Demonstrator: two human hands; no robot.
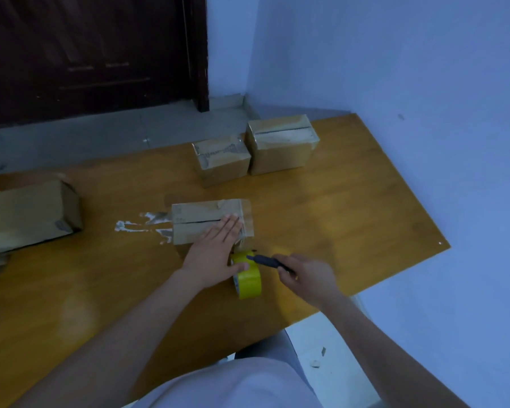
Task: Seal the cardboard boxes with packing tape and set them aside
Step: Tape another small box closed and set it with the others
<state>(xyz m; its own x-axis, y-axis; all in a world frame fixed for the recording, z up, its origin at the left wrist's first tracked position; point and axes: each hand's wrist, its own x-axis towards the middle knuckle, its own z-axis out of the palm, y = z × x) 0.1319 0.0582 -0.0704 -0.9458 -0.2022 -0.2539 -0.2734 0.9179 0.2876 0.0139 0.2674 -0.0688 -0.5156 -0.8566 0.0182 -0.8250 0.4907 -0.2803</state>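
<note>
A small cardboard box (198, 219) lies on the wooden table (336, 219) in front of me, its top flaps closed with a slit between them. My left hand (215, 248) presses flat on the box's right end with straight fingers, and its thumb touches a yellow roll of packing tape (248, 279) standing on edge just below. A strip of tape runs from the roll up to the box's right edge. My right hand (304, 275) grips a dark cutter (262, 260) whose tip points at the tape by the roll.
Two taped boxes, one smaller (223, 163) and one larger (281, 144), stand side by side at the table's far edge. Another cardboard box (30, 216) sits at the left. White residue (142, 226) marks the tabletop left of the small box. A dark door and a blue wall lie beyond.
</note>
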